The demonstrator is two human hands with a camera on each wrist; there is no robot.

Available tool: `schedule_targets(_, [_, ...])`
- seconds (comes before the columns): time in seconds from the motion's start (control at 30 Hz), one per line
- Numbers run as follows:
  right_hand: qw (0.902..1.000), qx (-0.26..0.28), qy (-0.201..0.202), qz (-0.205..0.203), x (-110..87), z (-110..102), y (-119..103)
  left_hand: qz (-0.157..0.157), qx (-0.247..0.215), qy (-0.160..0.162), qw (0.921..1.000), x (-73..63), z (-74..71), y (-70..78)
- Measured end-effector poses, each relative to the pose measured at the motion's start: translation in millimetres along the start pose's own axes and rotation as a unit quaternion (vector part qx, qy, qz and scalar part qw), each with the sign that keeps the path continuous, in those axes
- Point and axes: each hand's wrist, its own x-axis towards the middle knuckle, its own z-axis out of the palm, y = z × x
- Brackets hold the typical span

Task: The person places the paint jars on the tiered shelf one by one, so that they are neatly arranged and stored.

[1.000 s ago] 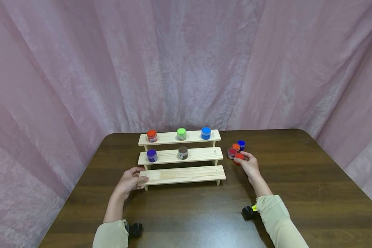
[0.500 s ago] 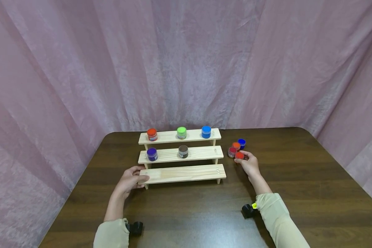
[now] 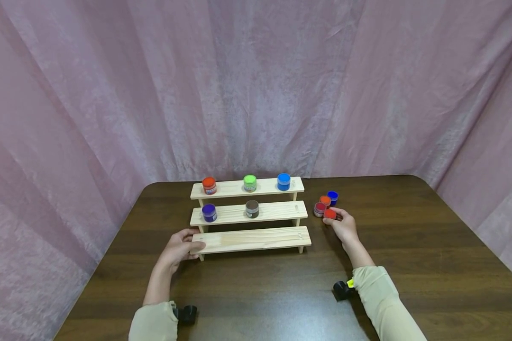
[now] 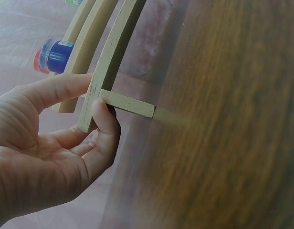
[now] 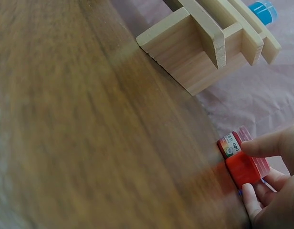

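A three-step wooden display stand (image 3: pixel 256 240) stands on the table. My left hand (image 3: pixel 180 247) grips the left end of its lowest step, thumb on top and fingers beneath and behind; in the left wrist view the fingers (image 4: pixel 105 119) curl by the stand's leg. Off the stand's right side, my right hand (image 3: pixel 344 227) pinches a red paint jar (image 3: pixel 330 214) between thumb and fingers. The right wrist view has this red jar (image 5: pixel 243 169) low at the table surface, against a dark red jar (image 5: pixel 229 145) with a white label. Its underside is hidden.
Close by the held jar stand a dark red jar (image 3: pixel 319 210), an orange jar (image 3: pixel 325 201) and a dark blue jar (image 3: pixel 333 197). The top step bears red (image 3: pixel 209 185), green (image 3: pixel 250 183) and blue (image 3: pixel 283 182) jars; the middle step bears purple (image 3: pixel 209 213) and dark brown (image 3: pixel 252 209) ones.
The head view has shifted very slightly. Both hands keep their places, the left at the stand's end and the right at the red paint jar.
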Motion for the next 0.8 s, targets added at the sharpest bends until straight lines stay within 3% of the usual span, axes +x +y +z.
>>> schedule_targets(0.8, [0.9987,0.042,-0.004,0.027,0.2,-4.5,-5.9,0.002,-0.004,-0.002,1.0,-0.4,0.0,0.5])
